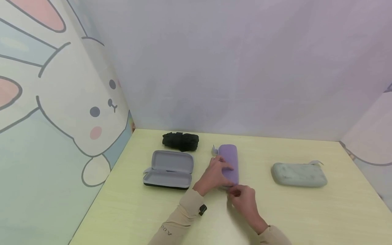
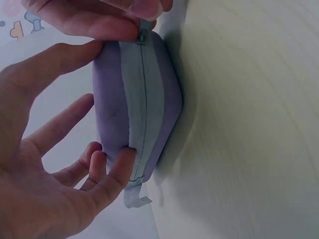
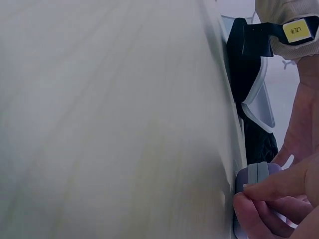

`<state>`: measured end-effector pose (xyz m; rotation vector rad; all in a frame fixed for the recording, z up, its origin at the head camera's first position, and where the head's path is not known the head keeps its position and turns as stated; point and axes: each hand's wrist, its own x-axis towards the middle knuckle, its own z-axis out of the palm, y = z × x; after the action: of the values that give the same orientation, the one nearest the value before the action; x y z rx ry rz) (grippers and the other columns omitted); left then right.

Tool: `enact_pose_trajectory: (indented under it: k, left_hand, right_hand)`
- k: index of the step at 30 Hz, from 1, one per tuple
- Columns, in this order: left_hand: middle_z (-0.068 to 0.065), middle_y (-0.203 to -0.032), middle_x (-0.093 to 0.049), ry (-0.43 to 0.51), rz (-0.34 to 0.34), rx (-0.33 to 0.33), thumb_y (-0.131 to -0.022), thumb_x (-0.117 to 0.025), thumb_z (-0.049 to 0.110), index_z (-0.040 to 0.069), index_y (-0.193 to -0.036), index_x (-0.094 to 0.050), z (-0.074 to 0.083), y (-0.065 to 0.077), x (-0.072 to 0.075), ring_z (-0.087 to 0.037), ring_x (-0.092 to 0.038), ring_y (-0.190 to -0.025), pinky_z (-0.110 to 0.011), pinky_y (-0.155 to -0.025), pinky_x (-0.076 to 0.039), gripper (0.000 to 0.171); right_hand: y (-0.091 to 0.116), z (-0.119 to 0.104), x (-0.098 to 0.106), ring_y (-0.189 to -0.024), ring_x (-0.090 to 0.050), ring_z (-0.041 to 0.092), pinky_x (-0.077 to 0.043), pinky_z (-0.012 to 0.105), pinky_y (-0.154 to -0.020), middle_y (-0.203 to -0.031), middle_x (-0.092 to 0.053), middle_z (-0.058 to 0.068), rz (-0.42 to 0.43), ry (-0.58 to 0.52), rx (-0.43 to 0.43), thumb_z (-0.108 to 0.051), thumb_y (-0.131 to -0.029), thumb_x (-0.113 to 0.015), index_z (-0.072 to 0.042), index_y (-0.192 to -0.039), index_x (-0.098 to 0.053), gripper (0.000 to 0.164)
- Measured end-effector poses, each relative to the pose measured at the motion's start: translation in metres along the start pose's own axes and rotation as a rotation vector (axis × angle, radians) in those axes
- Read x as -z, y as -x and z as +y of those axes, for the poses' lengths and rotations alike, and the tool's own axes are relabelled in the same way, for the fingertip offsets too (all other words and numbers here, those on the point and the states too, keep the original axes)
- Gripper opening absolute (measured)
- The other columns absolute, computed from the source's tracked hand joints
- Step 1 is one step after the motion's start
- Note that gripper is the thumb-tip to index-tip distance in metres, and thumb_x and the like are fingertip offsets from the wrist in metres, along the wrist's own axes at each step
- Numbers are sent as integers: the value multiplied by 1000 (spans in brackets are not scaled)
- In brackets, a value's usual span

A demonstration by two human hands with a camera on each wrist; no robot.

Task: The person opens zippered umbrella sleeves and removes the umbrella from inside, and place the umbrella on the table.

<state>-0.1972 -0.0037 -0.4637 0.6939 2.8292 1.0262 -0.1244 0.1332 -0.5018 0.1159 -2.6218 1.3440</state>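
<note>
A purple zippered glasses case lies lengthwise on the table, its grey zip band running round the side with the teeth together along the stretch seen in the left wrist view. My left hand holds the case across its top and side, fingers spread and bent at the edges. At the near end, my right hand pinches the small zip pull between thumb and forefinger. A grey fabric loop sticks out at the case's far left corner. The right fingers partly cover the pull.
Left of the purple case, an open case with grey lining lies flat, a black folded bundle behind it. A pale green marbled case rests on the right. A white curtain hangs behind the table.
</note>
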Motion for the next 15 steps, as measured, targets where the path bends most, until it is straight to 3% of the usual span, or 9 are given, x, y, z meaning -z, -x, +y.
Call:
enact_pose_trajectory:
  k: [15]
  left_hand:
    - [-2, -114, -45, 1, -4, -3, -64, -85, 25, 20, -106, -73, -1, 0, -1, -21, -41, -106, -24, -84, -43, 44]
  right_hand:
    - [2, -8, -12, -59, -61, 12, -49, 21, -52, -67, -67, 6, -8, 47, 11, 13, -66, -69, -1, -73, -71, 16]
